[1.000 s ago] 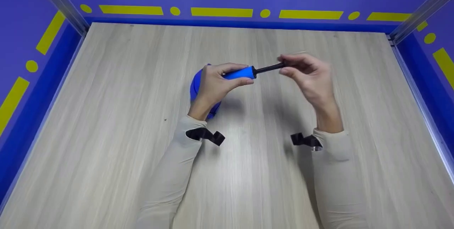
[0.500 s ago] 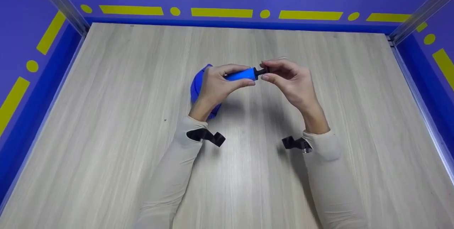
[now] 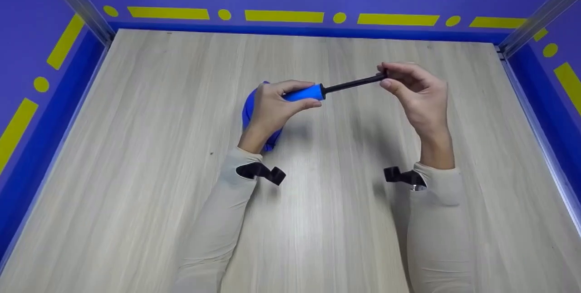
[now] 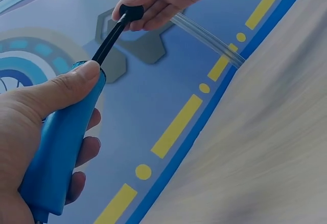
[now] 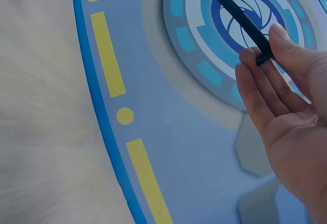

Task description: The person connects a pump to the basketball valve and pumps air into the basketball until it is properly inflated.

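My left hand [image 3: 273,107] grips the blue barrel of a hand pump [image 3: 308,93], thumb and fingers wrapped round it. From the barrel's end a long black plunger rod [image 3: 352,85] runs to the right, tilted slightly up. My right hand [image 3: 420,95] pinches the black handle at the rod's far end between thumb and fingertips. In the left wrist view the pump's tapered blue barrel [image 4: 59,150] lies in the palm. Behind the left hand a rounded dark-blue thing [image 3: 249,110] shows, mostly hidden; it looks like soft, folded material.
A light wood-grain table [image 3: 181,220] lies beneath both hands. Blue panels with yellow markings [image 3: 283,16] stand along its back and sides, joined by metal corner posts [image 3: 75,0]. Black camera mounts [image 3: 268,173] sit on both wrists.
The right hand first pushed the plunger nearly into the barrel, then drew it out to the right, farther than at the start. The left hand and pump barrel stay almost still.
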`<state>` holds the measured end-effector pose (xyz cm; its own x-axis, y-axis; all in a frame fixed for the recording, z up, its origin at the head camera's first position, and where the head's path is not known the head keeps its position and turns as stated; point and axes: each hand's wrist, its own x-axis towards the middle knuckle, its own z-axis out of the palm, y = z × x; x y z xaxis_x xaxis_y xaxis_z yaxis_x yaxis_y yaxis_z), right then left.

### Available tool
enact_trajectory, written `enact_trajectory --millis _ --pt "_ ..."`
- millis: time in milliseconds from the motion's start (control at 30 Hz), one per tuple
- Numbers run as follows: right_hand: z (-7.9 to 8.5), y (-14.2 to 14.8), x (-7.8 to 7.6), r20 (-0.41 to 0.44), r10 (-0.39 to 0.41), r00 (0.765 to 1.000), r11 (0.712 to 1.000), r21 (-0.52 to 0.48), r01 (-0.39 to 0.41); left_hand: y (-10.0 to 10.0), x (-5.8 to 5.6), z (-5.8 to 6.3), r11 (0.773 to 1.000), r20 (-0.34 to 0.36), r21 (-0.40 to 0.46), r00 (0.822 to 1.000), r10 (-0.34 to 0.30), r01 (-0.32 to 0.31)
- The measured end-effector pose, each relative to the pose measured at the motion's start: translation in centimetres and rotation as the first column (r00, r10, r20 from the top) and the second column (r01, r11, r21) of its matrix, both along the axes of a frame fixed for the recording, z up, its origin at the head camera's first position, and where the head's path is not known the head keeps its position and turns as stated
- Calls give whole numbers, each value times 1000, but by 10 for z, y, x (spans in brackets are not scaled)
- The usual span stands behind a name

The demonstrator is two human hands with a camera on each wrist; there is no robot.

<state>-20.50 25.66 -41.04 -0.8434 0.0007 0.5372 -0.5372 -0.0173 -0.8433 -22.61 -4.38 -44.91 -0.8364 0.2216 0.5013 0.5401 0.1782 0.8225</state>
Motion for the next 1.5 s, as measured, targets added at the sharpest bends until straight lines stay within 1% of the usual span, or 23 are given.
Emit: enact_trajectory --millis 67,167,233,300,400,467,533,633,833,933,1067,1133,1200,1267,1333,1433,1500 --pt "0 -2 0 2 -1 1000 1000 10 1 0 0 0 1000 -4 2 1000 6 -6" --pt "-3 -13 0 5 0 1000 999 33 0 -1 1 -1 1000 -12 10 1000 25 -25" --pt "-5 -24 0 1 7 1000 997 73 -7 0 2 -1 1000 -10 17 1000 24 -24" --pt "-9 -36 -1 6 34 999 993 109 -35 1 3 -1 1000 -9 23 1000 19 -19" --pt "-16 -52 -3 34 95 995 983 152 -99 3 5 -1 1000 -10 12 1000 23 -23" --pt "-21 -62 -3 68 129 989 979 147 -138 4 6 -2 999 -13 -11 999 40 -40" --pt "-25 -67 -3 82 136 987 977 152 -147 3 6 -3 998 -9 -28 999 52 -52" --pt "-27 -70 -2 66 131 989 976 169 -140 2 6 -4 998 -7 -26 998 57 -57" --pt "-19 -60 -3 13 135 991 964 228 -134 1 3 -2 1000 -11 -6 1000 20 -20" --pt "-14 -48 -4 -4 103 995 972 211 -100 -2 2 -3 1000 4 -2 1000 23 -23" --pt "-7 -27 -3 3 19 1000 996 89 -20 -8 0 -3 999 9 9 999 38 -38" --pt "-4 -17 -2 14 -10 1000 999 38 9 -9 -1 -2 999 2 4 999 32 -32" --pt "-3 -12 -2 21 -22 1000 1000 16 21 -9 -1 -1 1000 0 4 1000 23 -23" --pt "-2 -10 -2 29 -18 999 1000 0 18 -8 0 -1 1000 -5 12 1000 18 -18" --pt "-2 -14 -2 20 -8 1000 1000 6 8 -6 1 -2 999 -3 33 1000 14 -14" --pt "-3 -27 0 3 31 1000 999 28 -31 -1 4 -1 998 1 62 1000 6 -6" --pt "-5 -39 0 2 79 997 995 58 -79 2 6 -1 997 6 72 1000 0 0"
